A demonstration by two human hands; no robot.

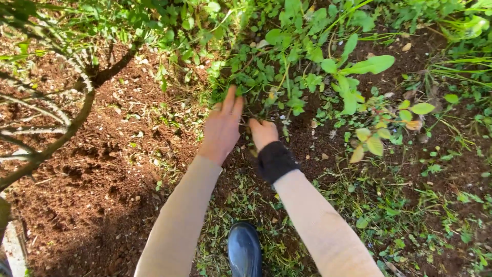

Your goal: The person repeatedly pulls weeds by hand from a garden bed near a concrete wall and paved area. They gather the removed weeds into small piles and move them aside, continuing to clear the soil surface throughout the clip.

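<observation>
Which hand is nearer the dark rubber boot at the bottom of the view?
Right. The right hand is closed at the weeds, more directly above the boot. The left hand reaches into the same weeds, slightly higher and further left.

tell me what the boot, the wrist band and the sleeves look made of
The boot looks like rubber or a similar plastic: dark blue, smooth and glossy, with bright reflections on the toe. The wrist band on the right hand looks like soft knit or stretch fabric: black, matte, snug. The sleeves look like thin stretch cloth, beige, matte, close-fitting.
</observation>
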